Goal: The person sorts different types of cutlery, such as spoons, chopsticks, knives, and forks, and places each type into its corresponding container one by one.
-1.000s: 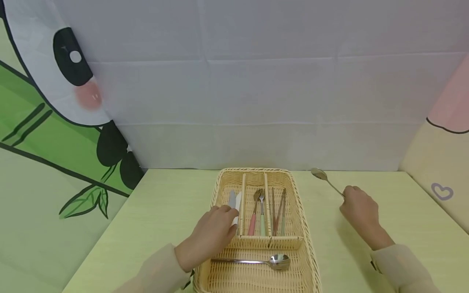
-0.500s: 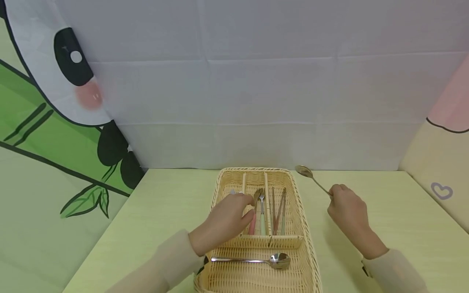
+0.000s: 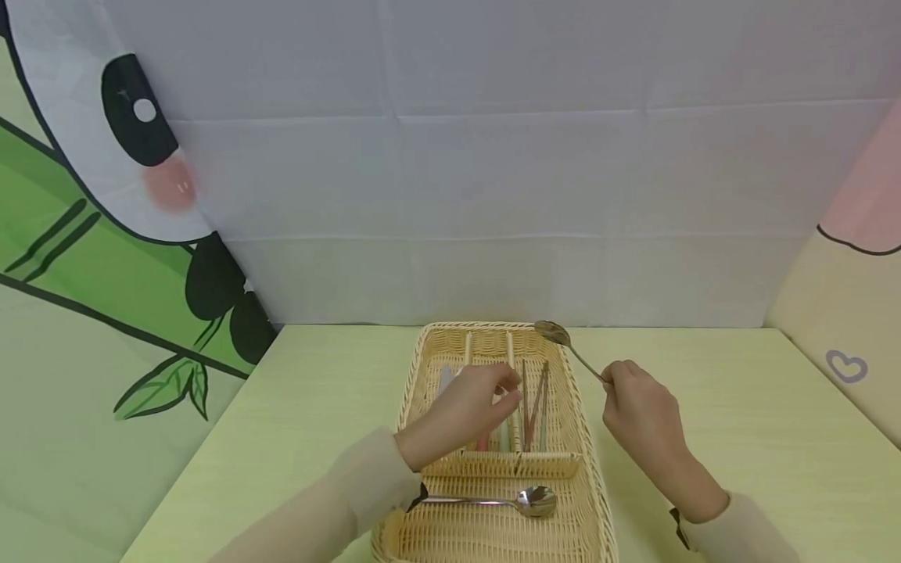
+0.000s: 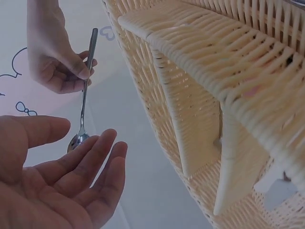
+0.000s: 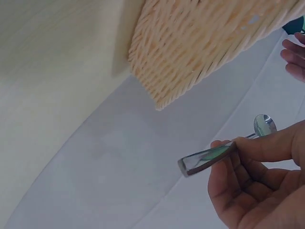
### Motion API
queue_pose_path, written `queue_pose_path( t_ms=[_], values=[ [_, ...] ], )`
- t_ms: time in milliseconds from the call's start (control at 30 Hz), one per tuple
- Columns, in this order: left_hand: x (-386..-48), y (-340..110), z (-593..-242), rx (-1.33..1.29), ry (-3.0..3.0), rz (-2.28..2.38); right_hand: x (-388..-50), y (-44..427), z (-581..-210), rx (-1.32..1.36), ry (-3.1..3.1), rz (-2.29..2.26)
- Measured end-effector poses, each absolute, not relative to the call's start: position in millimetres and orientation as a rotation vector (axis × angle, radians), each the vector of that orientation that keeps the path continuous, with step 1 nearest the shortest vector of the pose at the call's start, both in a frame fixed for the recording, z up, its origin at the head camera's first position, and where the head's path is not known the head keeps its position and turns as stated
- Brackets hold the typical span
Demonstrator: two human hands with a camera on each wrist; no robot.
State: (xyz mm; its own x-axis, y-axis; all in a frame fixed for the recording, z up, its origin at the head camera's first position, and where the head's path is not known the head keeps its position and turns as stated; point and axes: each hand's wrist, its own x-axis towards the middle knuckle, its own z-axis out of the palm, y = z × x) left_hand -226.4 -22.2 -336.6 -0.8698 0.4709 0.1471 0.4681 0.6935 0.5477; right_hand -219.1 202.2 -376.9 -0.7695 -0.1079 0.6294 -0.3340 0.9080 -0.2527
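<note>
My right hand pinches a metal spoon by its handle, in the air right of a wicker cutlery basket. The bowl points up-left and overlaps the basket's far right corner in the head view. My left hand is above the divided part of the basket, palm turned right, fingers loosely bent and apart from the thumb, holding nothing. It partly hides two forks, whose green handle and pink handle show. Chopsticks lie in the right compartment. A second spoon lies across the front compartment.
Knife blades show in the basket's left compartment, partly behind my left hand. Wicker dividers separate the compartments. The basket stands on a pale table, with a grey cloth wall behind it and printed panels at both sides.
My left hand has moved right, from over the knives past the forks towards the chopsticks. My right hand has carried the spoon left, closer to the basket. The basket has stayed put.
</note>
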Motion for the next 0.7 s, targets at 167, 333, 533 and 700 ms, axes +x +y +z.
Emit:
queue_pose_path(
  t_ms=[167,333,533,700],
  values=[
    [-231,-13,-340,0.799,2.803,1.035,-213,191,-374,0.332,-2.451,0.515],
    [-236,-6,-345,0.823,2.734,1.133,-209,182,-374,0.325,-2.504,0.571],
    [-239,0,-350,0.806,2.715,1.219,-206,172,-375,0.326,-2.526,0.605],
    [-240,3,-353,0.782,2.717,1.323,-204,167,-375,0.339,-2.515,0.629]
  ],
)
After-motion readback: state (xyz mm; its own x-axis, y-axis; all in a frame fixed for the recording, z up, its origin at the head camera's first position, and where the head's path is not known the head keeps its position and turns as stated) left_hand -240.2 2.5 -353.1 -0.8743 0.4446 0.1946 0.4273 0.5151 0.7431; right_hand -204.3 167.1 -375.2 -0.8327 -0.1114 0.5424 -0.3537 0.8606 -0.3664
